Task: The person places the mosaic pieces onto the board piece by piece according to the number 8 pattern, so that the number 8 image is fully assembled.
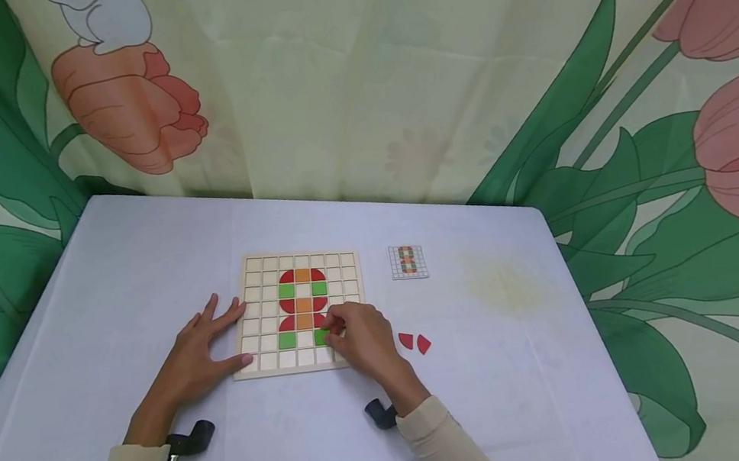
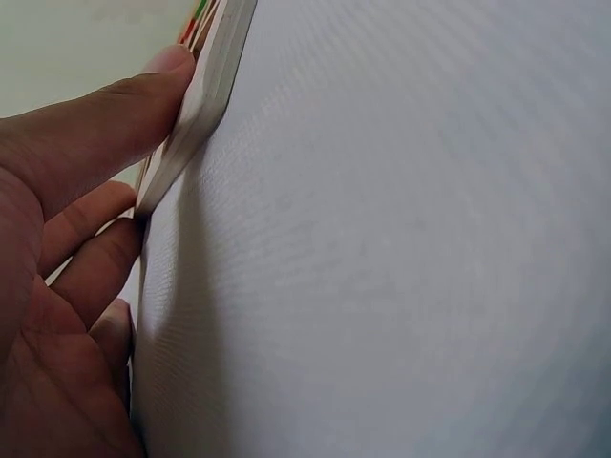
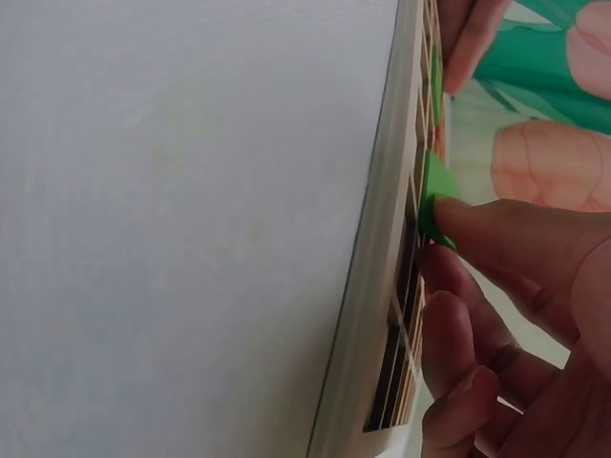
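Note:
A light wooden grid board (image 1: 283, 372) lies on the table with a pattern of red rounded pieces, orange squares (image 1: 302, 276) and green squares (image 1: 287, 340) set in its cells. My left hand (image 1: 195, 359) is spread at the board's left side, thumb and fingertips touching the edge. Over the lower right cells, my right hand (image 1: 365, 335) pinches a green square tile (image 3: 437, 196) between thumb and index finger. In the right wrist view this tile stands tilted at the grid, partly covered by the thumb.
Two red quarter-round pieces (image 1: 423, 344) lie on the white tablecloth (image 1: 501, 399) right of the board. Above them is a small pattern card (image 1: 408, 263) printed with a similar design. A curtain with tulips (image 1: 323, 75) hangs behind the table.

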Demonstrator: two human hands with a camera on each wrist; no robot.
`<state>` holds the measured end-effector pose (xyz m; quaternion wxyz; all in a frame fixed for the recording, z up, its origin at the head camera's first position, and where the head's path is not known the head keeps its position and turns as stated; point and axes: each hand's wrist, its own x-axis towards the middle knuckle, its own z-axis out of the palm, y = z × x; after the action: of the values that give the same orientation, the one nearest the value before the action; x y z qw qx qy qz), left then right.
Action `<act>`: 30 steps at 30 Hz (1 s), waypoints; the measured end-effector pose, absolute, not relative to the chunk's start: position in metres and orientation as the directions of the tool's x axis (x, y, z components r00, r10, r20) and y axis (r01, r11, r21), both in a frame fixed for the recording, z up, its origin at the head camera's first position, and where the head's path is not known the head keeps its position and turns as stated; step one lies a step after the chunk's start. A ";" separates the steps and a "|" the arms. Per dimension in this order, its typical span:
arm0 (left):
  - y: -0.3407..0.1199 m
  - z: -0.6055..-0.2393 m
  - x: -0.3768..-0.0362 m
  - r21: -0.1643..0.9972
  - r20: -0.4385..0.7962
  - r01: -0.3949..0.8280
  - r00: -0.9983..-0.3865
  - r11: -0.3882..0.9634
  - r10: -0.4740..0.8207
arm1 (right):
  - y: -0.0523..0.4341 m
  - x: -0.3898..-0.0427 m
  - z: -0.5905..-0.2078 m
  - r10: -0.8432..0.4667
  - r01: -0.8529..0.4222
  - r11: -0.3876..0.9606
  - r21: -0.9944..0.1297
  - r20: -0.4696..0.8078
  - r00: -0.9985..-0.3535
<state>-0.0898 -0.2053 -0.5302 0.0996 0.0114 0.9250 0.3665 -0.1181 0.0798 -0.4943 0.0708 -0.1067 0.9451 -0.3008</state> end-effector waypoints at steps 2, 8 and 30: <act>-0.206 -0.531 -0.090 0.678 -0.177 -0.052 -0.980 0.733 0.094 | 0.079 -0.118 -0.495 -0.239 -0.155 0.800 -0.579 -0.070 -0.969; -0.206 -0.532 -0.089 0.682 -0.172 -0.046 -0.980 0.730 0.099 | 0.079 -0.113 -0.495 -0.232 -0.149 0.810 -0.568 -0.077 -0.970; -0.207 -0.530 -0.090 0.682 -0.157 -0.025 -0.981 0.731 0.114 | 0.176 -0.094 -0.500 0.018 0.042 0.698 -0.715 -0.042 -0.999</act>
<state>-0.0899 -0.2067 -0.5295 0.0946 0.0241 0.9255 0.3661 -0.0938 0.1760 -0.5003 0.0157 0.0164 0.9212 -0.3884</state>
